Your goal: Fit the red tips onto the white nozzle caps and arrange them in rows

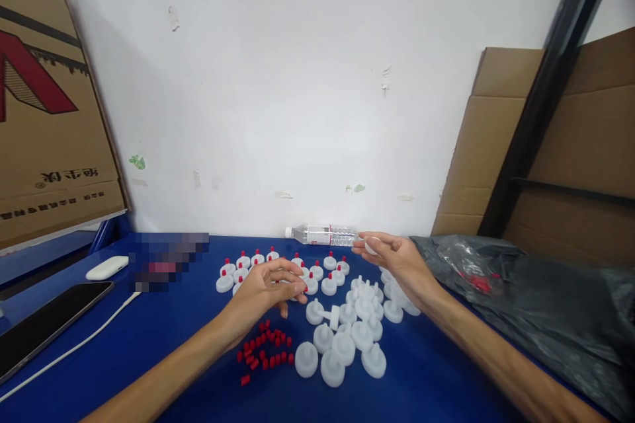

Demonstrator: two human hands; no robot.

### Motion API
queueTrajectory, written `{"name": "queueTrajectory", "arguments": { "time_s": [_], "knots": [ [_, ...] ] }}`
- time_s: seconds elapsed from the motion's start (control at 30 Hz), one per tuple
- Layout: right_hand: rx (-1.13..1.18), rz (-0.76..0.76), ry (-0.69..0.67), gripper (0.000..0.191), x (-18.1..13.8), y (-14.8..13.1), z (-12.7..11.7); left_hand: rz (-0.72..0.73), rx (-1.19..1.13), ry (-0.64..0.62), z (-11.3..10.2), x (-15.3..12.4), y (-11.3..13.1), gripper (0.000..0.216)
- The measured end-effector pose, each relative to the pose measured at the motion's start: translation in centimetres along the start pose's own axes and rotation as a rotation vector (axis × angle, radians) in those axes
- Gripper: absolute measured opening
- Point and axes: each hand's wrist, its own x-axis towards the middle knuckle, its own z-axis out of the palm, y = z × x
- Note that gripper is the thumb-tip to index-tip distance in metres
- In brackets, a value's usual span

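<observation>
My left hand [272, 284] is closed in a pinch, with a small red cap [305, 289] showing at its fingertips. It hovers over white bottle lids with red tips [225, 281], which stand in loose rows. My right hand [397, 261] grips a white spout lid [372, 246] between thumb and fingers, most of it hidden. Below and between the hands lies a heap of bare white spout lids [343, 347], some upright and some tipped over. Loose red caps [265, 347] are scattered nearer to me, below my left hand.
A clear plastic bottle [320, 235] lies on its side against the wall. A phone [54, 317], a white case [107, 268] and a white cable [89, 340] are on the left of the blue table [188, 370]. Dark plastic sheeting [540, 317] and a clear bag [469, 264] lie at right.
</observation>
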Motion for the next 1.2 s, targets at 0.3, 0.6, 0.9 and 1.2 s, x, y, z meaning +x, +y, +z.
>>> {"name": "queueTrajectory", "arguments": {
  "time_s": [0.3,0.6,0.9,1.2],
  "knots": [
    [-0.031,-0.008,-0.07,0.045,0.1,0.2,-0.1,0.004,-0.005,0.011,0.0,0.1,-0.1,0.036],
    [-0.707,-0.3,-0.054,0.036,1.1,1.4,-1.9,-0.018,-0.016,0.029,0.0,0.1,0.0,0.036],
    [-1.025,-0.379,-0.078,0.029,1.3,3.1,-3.1,-0.01,0.057,0.056,-0.1,-0.2,0.1,0.03],
    [-0.987,-0.338,-0.338,0.03,0.6,-1.2,-2.7,-0.006,-0.019,0.004,-0.1,0.0,-0.2,0.031]
  ]
}}
